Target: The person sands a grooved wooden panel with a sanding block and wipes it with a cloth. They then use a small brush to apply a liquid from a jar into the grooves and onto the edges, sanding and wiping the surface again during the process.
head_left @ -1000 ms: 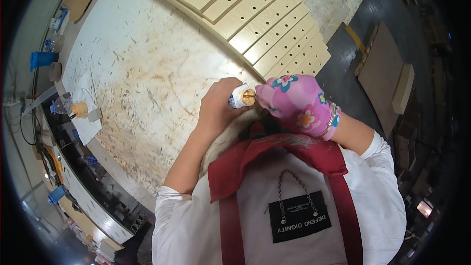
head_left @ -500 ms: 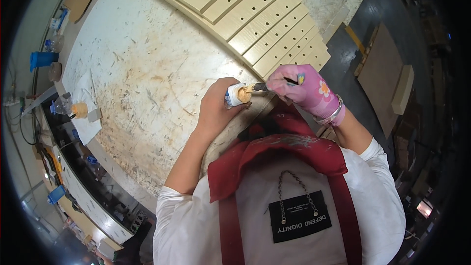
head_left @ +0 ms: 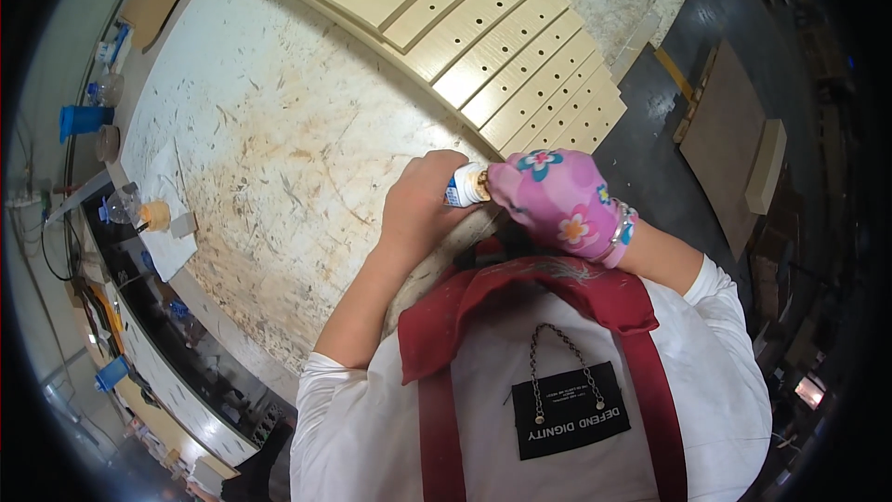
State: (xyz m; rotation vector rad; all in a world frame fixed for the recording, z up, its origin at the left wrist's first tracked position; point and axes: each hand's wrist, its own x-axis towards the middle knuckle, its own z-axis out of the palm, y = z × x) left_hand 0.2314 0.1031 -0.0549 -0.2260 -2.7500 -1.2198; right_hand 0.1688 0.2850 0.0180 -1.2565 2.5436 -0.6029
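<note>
A small white plastic bottle (head_left: 469, 185) sits in the bare left hand (head_left: 420, 203), lodged between the thumb and the curled fingers, which are clamped around its body. It is tilted, its neck pointing right toward the right hand (head_left: 556, 197), and is held off the worktable (head_left: 279, 121), near the table's edge and just in front of the apron (head_left: 539, 339).

The right hand wears a pink glove (head_left: 581, 188) patterned with flowers. Its fingers are folded in together right at the bottle's mouth, closed on a slim tool (head_left: 485, 183); only a short brown stub of that tool shows there, and the glove hides the rest.

The bottle is short, with a blue patch on its label partly covered by the left hand. Tan-orange residue marks the rim; the contents cannot be made out from this angle.

Beyond the hands lies a stepped stack of cream panels (head_left: 502, 28), drilled with dark holes. The tabletop is whitish, scuffed and stained brown. A white sheet (head_left: 172, 251) lies toward the table's left edge.
</note>
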